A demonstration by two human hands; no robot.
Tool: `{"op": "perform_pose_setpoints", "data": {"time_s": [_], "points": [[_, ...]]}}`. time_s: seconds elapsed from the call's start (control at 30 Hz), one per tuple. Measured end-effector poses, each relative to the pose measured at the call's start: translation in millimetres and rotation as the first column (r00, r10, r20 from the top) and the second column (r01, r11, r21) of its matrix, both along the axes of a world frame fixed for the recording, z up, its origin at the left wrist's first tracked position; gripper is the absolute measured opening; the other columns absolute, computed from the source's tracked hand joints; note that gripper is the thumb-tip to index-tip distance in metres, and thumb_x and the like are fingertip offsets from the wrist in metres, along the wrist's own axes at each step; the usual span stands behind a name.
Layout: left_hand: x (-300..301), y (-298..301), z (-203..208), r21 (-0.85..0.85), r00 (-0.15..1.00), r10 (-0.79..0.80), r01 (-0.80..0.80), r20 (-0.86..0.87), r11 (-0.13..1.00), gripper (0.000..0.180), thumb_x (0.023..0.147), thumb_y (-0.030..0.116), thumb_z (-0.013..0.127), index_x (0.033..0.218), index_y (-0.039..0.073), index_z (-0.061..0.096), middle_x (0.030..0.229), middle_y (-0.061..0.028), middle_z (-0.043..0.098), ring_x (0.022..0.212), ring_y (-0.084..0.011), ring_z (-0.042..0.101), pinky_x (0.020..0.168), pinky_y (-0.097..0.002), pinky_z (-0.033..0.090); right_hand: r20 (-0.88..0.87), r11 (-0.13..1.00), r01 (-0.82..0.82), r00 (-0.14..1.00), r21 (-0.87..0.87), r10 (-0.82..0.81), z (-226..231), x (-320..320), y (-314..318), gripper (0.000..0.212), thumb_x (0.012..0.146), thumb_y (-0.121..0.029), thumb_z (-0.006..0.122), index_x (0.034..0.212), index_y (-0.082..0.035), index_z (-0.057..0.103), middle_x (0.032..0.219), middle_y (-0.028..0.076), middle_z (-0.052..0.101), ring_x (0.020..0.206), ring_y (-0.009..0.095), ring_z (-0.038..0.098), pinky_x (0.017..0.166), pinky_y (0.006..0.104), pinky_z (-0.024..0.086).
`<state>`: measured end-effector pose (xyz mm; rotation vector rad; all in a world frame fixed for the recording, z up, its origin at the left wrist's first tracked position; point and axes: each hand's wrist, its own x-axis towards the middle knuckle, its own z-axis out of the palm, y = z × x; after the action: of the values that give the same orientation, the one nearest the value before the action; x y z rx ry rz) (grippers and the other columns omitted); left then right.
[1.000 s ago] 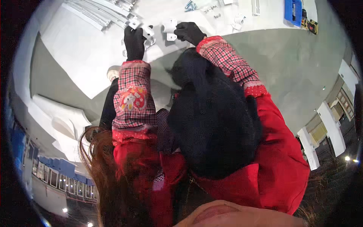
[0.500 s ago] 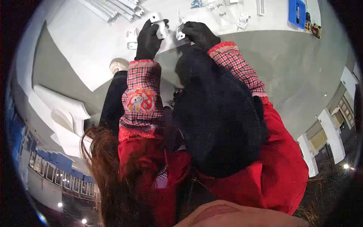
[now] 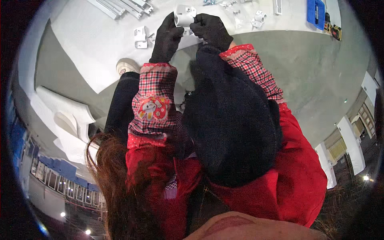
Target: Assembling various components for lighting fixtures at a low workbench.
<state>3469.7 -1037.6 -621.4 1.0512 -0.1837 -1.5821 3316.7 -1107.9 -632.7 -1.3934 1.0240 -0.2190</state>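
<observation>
My left hand (image 3: 165, 39), in a black glove, is closed on one side of a white curved clamp bracket (image 3: 185, 19). It is held up over the near edge of the white sheet. On the other side, my right hand (image 3: 212, 30), also black-gloved, pinches the clamp bracket's right edge. The two halves seen apart before now sit together, though my fingers hide how they meet. Left of my hands lie more white bracket pieces (image 3: 140, 37) with small hardware beside them. Another white clamp (image 3: 259, 19) lies to the right.
Long metal rails (image 3: 122, 8) lie at the far left of the white sheet (image 3: 80, 44). Clear plastic bags (image 3: 237, 18) and small bluish hardware (image 3: 209, 2) are at the back. A blue tray (image 3: 315, 16) and a yellow-black tool (image 3: 335, 32) sit far right. My knee (image 3: 232, 120) rises in front.
My hands have come together, bringing the two white pieces from apart to touching. My left hand has moved right and the left piece has turned.
</observation>
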Motion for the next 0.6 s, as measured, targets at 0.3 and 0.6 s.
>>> {"op": "perform_pose_setpoints", "data": {"time_s": [0.3,0.6], "points": [[0,1,16,0.186,0.766,-0.368,0.318,0.527,0.930,0.048,0.078,0.000,0.052,0.125,0.004,0.047,0.096,-0.0049,0.060,0.078,-0.0072,0.052,0.068,-0.0192,0.043,0.126,0.989,0.090,0.986,0.117,-0.105,-16,-10,5,0.032,0.081,-0.019,0.059,0.104,0.002,0.057,0.084,0.008,0.063,0.072,0.012,0.060,0.062,0.0262,0.049],[-2,1,6,0.031,0.633,-0.264,0.354,0.728,0.935,0.032,0.078,0.014,0.065,0.108,0.003,0.058,0.101,-0.0129,0.063,0.094,-0.0169,0.060,0.078,-0.0292,0.048,0.177,0.998,0.042,0.984,-0.048,-0.033,-16,-14,7,0.027,0.083,-0.013,0.056,0.106,0.000,0.058,0.085,0.009,0.064,0.074,0.015,0.063,0.065,0.0268,0.051]]}}
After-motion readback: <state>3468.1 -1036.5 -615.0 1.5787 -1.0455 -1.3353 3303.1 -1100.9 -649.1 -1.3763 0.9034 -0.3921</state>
